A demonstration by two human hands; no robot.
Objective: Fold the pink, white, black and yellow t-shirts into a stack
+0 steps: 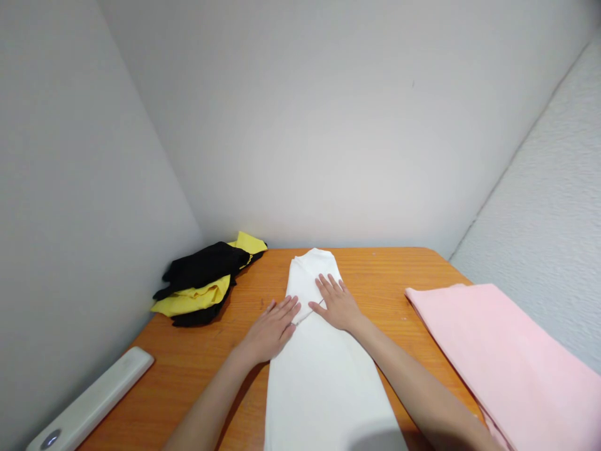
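A white garment [328, 388], folded into a long narrow strip, lies flat down the middle of the table with its narrower end toward the back wall. A slanted fold edge crosses its upper part. My left hand [275, 329] presses flat on the left side of the cloth, just by that edge, its fingers stretched out. On the right side, a little farther up, my right hand [339, 305] rests palm down with fingers spread. Neither hand grips the fabric. What lies under my palms is hidden.
Black and yellow cloths [206, 272] sit in a pile at the back left. A long white device [94, 401] lies along the left edge. Folded pink fabric [511, 357] covers the right side of the wooden table [385, 269]. Walls stand behind and at both sides.
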